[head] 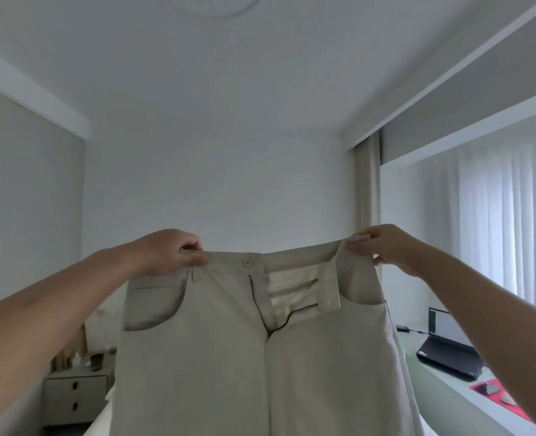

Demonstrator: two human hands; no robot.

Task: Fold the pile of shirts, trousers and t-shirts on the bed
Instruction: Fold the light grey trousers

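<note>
A pair of beige trousers [216, 347] hangs in the air in front of me, front side facing me, fly unzipped and waistband unbuttoned. My left hand [169, 251] grips the waistband at its left end. My right hand [383, 248] pinches the waistband at its right end. Both arms are raised and spread, so the waist is stretched wide. The legs drop out of view at the bottom. The trousers hide most of the bed; only a white strip of it [101, 416] shows at lower left. No other clothes are visible.
A grey bedside cabinet [74, 394] with two drawers stands at lower left. On the right a window ledge [458, 401] carries an open laptop [449, 347] and a red mat [496, 394]. White curtains [496, 221] hang beyond it.
</note>
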